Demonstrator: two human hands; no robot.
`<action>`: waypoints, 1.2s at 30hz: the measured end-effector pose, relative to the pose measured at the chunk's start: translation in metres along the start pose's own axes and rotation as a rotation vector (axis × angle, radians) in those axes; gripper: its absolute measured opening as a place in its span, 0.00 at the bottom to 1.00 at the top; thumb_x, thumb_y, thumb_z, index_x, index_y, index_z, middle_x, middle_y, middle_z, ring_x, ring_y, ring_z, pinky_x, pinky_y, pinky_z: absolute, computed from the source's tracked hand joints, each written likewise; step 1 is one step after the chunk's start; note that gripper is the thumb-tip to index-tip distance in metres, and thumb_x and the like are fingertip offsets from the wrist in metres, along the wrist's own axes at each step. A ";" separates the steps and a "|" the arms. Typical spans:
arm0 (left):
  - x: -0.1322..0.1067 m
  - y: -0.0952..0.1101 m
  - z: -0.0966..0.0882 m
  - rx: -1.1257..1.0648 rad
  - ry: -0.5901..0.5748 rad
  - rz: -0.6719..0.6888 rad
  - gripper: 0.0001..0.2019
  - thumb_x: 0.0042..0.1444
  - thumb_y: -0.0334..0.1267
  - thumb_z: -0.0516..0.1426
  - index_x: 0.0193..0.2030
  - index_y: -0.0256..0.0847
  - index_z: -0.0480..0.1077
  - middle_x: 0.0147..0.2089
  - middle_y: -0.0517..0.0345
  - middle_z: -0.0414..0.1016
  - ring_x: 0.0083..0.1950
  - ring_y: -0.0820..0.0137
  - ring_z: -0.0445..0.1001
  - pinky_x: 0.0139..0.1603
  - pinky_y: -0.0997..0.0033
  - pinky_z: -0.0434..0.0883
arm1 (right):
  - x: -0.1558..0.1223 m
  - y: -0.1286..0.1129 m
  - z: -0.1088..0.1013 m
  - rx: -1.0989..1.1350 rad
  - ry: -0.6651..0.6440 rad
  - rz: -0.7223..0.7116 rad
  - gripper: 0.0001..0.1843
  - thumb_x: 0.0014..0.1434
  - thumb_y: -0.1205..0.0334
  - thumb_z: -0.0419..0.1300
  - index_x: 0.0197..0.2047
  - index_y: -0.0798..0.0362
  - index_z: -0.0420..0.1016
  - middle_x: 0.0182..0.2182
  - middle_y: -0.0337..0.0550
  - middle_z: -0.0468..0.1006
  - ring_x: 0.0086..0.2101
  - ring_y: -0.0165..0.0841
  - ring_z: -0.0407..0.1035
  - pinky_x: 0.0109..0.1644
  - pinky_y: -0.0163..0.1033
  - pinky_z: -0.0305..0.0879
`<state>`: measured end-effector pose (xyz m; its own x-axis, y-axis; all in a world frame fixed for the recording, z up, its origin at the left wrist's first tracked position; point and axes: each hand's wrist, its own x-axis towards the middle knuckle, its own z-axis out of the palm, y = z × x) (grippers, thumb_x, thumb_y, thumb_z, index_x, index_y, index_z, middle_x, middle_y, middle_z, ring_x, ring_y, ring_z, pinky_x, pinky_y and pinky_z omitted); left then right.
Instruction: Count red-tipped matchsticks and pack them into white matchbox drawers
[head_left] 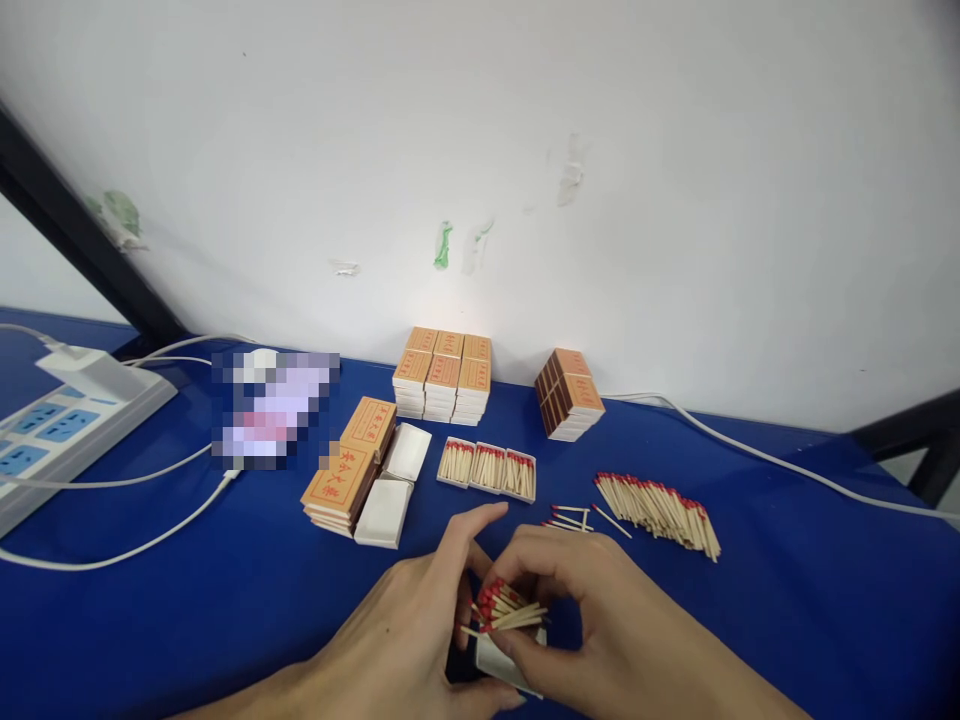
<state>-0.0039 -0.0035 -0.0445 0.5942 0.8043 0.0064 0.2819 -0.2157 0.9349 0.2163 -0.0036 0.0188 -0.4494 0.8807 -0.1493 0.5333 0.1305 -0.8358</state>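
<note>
Both my hands meet at the near edge over a small white matchbox tray [499, 662]. My left hand [420, 620] curls round the tray's left side, thumb raised. My right hand [600, 620] pinches a bunch of red-tipped matches [506, 608] lying across the tray. Just beyond my fingers lie a few loose matches [571, 518], and a long heap of matches [660, 512] spreads to the right.
Three filled trays [489, 468] sit mid-table, with empty white trays [394, 485] and orange box sleeves [352, 465] to their left. Stacks of orange matchboxes [444, 375] and a tilted stack [570, 393] stand by the wall. A white power strip [60, 425] and cables lie left on the blue cloth [825, 600].
</note>
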 end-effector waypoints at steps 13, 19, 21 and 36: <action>-0.003 -0.002 0.002 0.048 0.038 -0.043 0.62 0.49 0.27 0.74 0.83 0.72 0.50 0.53 0.69 0.79 0.41 0.71 0.79 0.45 0.70 0.76 | -0.005 -0.006 0.000 -0.156 -0.006 0.029 0.16 0.58 0.82 0.66 0.37 0.49 0.82 0.38 0.35 0.85 0.39 0.31 0.79 0.43 0.35 0.69; -0.008 0.001 0.003 0.125 0.134 -0.021 0.64 0.46 0.21 0.70 0.83 0.73 0.49 0.59 0.67 0.78 0.38 0.74 0.77 0.47 0.69 0.82 | -0.008 0.002 0.006 -0.251 0.005 0.015 0.16 0.60 0.83 0.66 0.40 0.50 0.82 0.42 0.40 0.85 0.41 0.34 0.81 0.44 0.37 0.74; -0.010 0.002 0.003 0.132 0.194 0.020 0.64 0.45 0.20 0.69 0.83 0.74 0.50 0.57 0.68 0.79 0.39 0.74 0.79 0.47 0.70 0.83 | -0.009 0.003 0.008 -0.287 -0.005 0.008 0.16 0.61 0.83 0.65 0.40 0.51 0.82 0.42 0.40 0.84 0.40 0.34 0.81 0.43 0.37 0.74; -0.012 0.005 0.004 0.073 0.224 0.109 0.49 0.58 0.22 0.68 0.79 0.66 0.60 0.53 0.67 0.82 0.42 0.73 0.85 0.47 0.75 0.86 | -0.021 0.005 -0.007 -0.425 0.008 -0.145 0.18 0.68 0.81 0.62 0.49 0.47 0.84 0.46 0.43 0.85 0.45 0.37 0.83 0.49 0.39 0.81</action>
<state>-0.0067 -0.0165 -0.0409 0.4449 0.8748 0.1916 0.2835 -0.3405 0.8965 0.2341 -0.0184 0.0216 -0.5361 0.8431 -0.0412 0.7131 0.4262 -0.5566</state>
